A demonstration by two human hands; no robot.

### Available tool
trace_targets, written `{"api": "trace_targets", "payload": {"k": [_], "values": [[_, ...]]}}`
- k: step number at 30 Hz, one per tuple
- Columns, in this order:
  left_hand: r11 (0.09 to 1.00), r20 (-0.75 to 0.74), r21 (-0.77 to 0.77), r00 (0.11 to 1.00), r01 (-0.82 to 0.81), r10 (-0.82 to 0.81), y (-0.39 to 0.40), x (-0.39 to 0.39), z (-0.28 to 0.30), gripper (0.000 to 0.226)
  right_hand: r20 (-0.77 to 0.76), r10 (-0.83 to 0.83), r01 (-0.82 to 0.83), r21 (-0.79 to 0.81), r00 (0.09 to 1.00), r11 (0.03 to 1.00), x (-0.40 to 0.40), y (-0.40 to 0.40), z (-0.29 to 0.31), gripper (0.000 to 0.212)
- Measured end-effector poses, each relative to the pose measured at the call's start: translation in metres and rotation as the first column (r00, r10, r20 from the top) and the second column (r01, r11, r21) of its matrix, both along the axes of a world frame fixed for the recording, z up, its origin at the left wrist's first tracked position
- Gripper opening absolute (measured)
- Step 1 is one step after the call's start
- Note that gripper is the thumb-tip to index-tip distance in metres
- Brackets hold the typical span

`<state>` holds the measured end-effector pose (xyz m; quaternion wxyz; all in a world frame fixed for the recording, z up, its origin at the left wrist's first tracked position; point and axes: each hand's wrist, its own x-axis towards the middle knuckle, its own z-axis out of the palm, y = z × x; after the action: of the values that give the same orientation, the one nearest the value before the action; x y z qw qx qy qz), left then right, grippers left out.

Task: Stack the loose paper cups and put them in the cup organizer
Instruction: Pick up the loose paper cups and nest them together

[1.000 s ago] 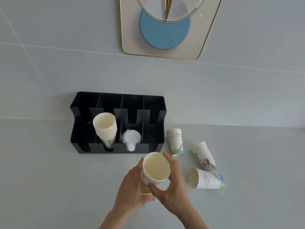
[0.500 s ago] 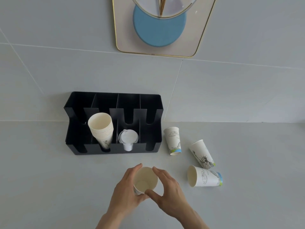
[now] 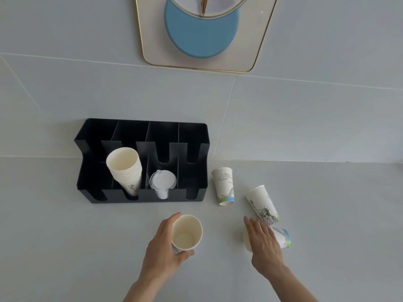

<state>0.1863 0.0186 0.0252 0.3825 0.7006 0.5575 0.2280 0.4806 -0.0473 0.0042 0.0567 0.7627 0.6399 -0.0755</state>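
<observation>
Paper cups are spread across a pale grey desk seen from above, with a black cup organizer standing against the tiled wall at the back. The organizer has four slots side by side. Its second slot from the left holds a leaning stack of nested cups, mouths facing the viewer, and the third slot holds a stack of clear plastic lids; the outer two slots hold nothing visible.

In front of the organizer, the left hand holds an upright cup resting on or just above the desk, its grip wrapped around the cup's left side with the thumb curling under the near edge. The cup's pale inside and bottom are visible (whether more cups sit nested beneath it cannot be told).

To the right, the right hand lies palm down, fingers spread and extended, over a cup lying on its side. Its grip is not closed around that cup; only the blue and green base end and part of the rim show past the hand.

Two more loose cups lie near the organizer's right end. One with a blue-green band lies just beside the organizer. The other, printed with a line-drawn statue figure, lies tilted just beyond the right hand's fingertips, close to the covered cup.

On the wall above hangs a gold-edged panel with a blue disc.
</observation>
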Motion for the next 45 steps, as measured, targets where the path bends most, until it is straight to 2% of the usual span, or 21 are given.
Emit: {"api": "trace_targets", "payload": {"k": [4, 6, 8, 10, 12, 14, 15, 18, 23, 28, 36, 39, 42, 45], "values": [[1.0, -0.009, -0.002, 1.0, -0.006, 0.006, 0.001, 0.0, 0.001, 0.101, -0.011, 0.007, -0.006, 0.106, 1.0, 0.994, -0.01, 0.003, 0.005, 0.116], [1.0, -0.01, -0.003, 1.0, -0.007, 0.007, 0.001, 0.0, 0.0, 0.101, -0.1, -0.02, 0.034, 0.147, 0.995, 0.989, -0.021, 0.009, 0.021, 0.112], [1.0, -0.003, 0.002, 1.0, -0.01, 0.01, 0.0, 0.0, 0.001, 0.101, -0.275, -0.057, 0.127, 0.247, 0.96, 0.961, -0.038, 0.02, 0.05, 0.1], [1.0, 0.005, 0.005, 1.0, -0.01, 0.01, 0.0, 0.0, 0.001, 0.1, -0.527, -0.057, 0.278, 0.352, 0.848, 0.894, -0.055, 0.031, 0.086, 0.089], [1.0, 0.015, 0.017, 1.0, -0.008, 0.008, -0.001, 0.0, 0.001, 0.099, -0.724, 0.033, 0.371, 0.391, 0.689, 0.842, -0.07, 0.037, 0.119, 0.081], [1.0, 0.025, 0.024, 1.0, -0.006, 0.006, -0.001, -0.001, 0.001, 0.099, -0.822, 0.136, 0.369, 0.389, 0.553, 0.844, -0.085, 0.039, 0.14, 0.076], [1.0, 0.031, 0.023, 1.0, -0.005, 0.005, -0.001, -0.001, 0.001, 0.098, -0.834, 0.168, 0.335, 0.385, 0.526, 0.86, -0.092, 0.039, 0.144, 0.077], [1.0, 0.056, 0.027, 0.998, -0.01, 0.008, 0.0, 0.0, 0.002, 0.098, -0.781, 0.21, 0.191, 0.387, 0.589, 0.902, -0.109, 0.039, 0.128, 0.082], [0.999, 0.06, 0.027, 0.998, -0.024, 0.023, -0.001, 0.002, 0.002, 0.092, -0.664, 0.204, 0.001, 0.295, 0.72, 0.955, -0.122, 0.032, 0.082, 0.094], [0.999, 0.051, 0.003, 0.998, -0.033, 0.033, 0.0, 0.001, -0.001, 0.113, -0.597, 0.193, -0.068, 0.226, 0.778, 0.972, -0.124, 0.028, 0.058, 0.088], [0.999, 0.036, 0.031, 0.999, 0.01, -0.011, 0.004, 0.001, -0.003, 0.102, -0.659, 0.128, -0.005, 0.186, 0.741, 0.983, -0.114, 0.04, 0.058, 0.076], [1.0, 0.041, 0.019, 0.999, 0.002, -0.003, 0.005, 0.003, -0.002, 0.104, -0.693, -0.021, 0.217, 0.197, 0.721, 0.956, -0.082, 0.052, 0.056, 0.062], [1.0, 0.032, 0.009, 0.999, -0.015, 0.015, 0.005, 0.005, -0.001, 0.104, -0.585, -0.184, 0.388, 0.244, 0.79, 0.889, -0.035, 0.065, 0.045, 0.056], [1.0, 0.028, -0.006, 0.999, -0.026, 0.026, 0.006, 0.008, 0.001, 0.105, -0.418, -0.366, 0.458, 0.142, 0.831, 0.877, 0.014, 0.075, 0.035, 0.064]]}}
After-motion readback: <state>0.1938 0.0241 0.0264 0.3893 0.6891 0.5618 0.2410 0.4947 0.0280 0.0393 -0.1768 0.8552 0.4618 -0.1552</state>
